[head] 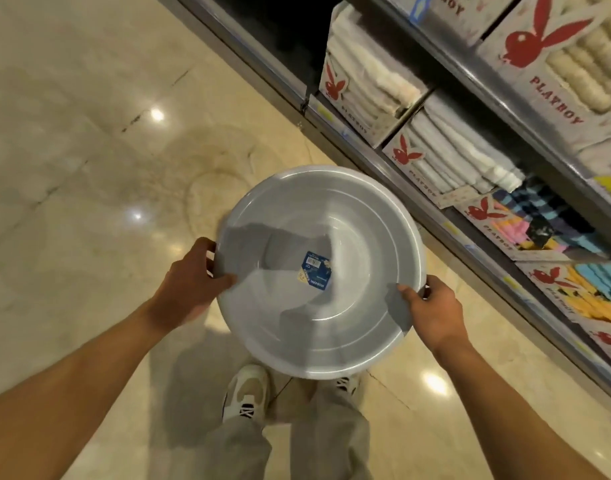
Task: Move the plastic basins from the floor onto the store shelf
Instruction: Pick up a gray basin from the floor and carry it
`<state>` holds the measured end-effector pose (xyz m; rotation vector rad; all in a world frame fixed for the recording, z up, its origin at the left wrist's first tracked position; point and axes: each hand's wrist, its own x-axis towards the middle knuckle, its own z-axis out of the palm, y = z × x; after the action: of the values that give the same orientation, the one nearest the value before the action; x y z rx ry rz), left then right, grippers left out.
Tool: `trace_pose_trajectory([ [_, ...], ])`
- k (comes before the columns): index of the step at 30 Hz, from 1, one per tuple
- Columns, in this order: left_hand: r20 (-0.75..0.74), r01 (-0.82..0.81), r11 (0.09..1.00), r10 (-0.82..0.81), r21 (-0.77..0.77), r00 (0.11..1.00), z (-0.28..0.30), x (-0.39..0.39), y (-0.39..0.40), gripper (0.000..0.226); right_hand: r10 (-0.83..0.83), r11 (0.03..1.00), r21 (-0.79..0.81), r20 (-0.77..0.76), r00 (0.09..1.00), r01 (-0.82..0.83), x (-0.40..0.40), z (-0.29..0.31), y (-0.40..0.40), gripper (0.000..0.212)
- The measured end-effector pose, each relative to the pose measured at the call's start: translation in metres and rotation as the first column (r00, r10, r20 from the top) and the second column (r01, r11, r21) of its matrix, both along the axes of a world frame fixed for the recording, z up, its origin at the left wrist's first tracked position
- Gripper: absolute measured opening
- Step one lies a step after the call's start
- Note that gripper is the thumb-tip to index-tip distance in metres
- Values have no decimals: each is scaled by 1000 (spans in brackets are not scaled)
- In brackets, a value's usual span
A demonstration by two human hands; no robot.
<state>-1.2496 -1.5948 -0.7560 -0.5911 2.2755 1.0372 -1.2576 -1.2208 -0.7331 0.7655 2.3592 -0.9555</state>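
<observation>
A: How is the round pale grey plastic basin point(359, 271) held?

B: It is gripped at opposite rims: the left hand point(190, 282) and the right hand point(432, 311) are each closed on the edge, thumbs laid inside.

A: Where is it?

B: It is carried above the glossy beige floor point(89, 150), beside the grey metal store shelf point(446, 216).

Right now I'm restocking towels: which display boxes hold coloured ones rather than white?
The two display boxes nearest the right hand hold blue, yellow and pink; those farther along hold white or cream.
</observation>
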Motion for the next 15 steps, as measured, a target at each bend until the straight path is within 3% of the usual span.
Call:
trace_pose_trajectory([
  [3,15,-87,995,86,49,996,-24,-4,2,46,26,1000,15,35,999,-26,-16,-26,5,22],
  [10,77,-98,995,98,7,992,-69,-4,19,40,129,987,78,133,983,-140,-49,-79,11,33],
  [15,115,-146,988,151,-47,982,-91,-9,32,38,191,972,103,164,968,-209,-66,-109,10,27],
])
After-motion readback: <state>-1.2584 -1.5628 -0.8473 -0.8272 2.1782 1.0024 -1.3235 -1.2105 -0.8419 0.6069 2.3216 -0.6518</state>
